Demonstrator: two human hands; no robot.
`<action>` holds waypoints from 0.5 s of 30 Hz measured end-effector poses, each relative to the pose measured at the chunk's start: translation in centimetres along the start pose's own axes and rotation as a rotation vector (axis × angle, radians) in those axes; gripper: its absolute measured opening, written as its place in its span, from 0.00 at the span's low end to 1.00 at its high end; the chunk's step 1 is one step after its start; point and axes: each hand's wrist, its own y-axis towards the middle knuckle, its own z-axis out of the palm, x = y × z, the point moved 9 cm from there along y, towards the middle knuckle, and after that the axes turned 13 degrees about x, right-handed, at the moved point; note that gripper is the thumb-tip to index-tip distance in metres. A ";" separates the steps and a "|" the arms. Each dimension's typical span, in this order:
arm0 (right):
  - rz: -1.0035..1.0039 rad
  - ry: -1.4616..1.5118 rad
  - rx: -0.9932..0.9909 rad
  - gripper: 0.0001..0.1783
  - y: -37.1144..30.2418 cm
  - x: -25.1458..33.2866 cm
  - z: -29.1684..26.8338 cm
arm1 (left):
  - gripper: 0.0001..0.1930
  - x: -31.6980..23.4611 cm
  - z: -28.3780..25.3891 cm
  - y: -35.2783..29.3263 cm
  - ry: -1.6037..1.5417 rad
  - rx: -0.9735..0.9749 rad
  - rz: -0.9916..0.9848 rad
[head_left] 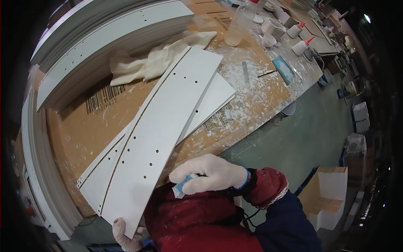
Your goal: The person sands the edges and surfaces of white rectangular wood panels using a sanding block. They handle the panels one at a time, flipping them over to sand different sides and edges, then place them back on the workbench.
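A long white board (pixel 153 122) with drilled holes and a dark groove along one edge lies aslant across a second white board (pixel 212 105). At its near end my left hand (pixel 125 236), in a pale knit glove, grips the corner with a finger over the top; part of this hand is hidden under the board. My gloved right hand (pixel 210 174) is closed on a small blue-and-white block (pixel 181 187), just off the board's right edge and in front of my red clothing. I cannot make out what the block is made of.
Cardboard (pixel 252 98) smeared with white covers the table. Stacked white boards (pixel 113 38) stand at the back left, beside a crumpled cream cloth (pixel 161 59). White bottles with red tips (pixel 300 47) stand at the far right. An open carton (pixel 323 195) sits on the floor at right.
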 end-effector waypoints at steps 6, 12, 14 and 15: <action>-0.208 0.123 0.010 0.16 1.7 1.3 -0.3 | 0.17 -4.2 2.8 -1.1 1.062 0.131 0.301; -0.448 0.411 -0.229 0.22 1.8 -1.2 -9.2 | 0.13 -4.3 5.2 -1.8 0.229 -0.110 -0.070; -0.484 0.364 -0.460 0.21 0.4 -0.9 -13.3 | 0.14 -3.7 3.6 -2.1 0.177 -0.142 -0.109; -0.472 0.317 -0.661 0.21 -1.2 -0.9 -15.3 | 0.14 -3.4 2.8 -2.2 0.152 -0.150 -0.132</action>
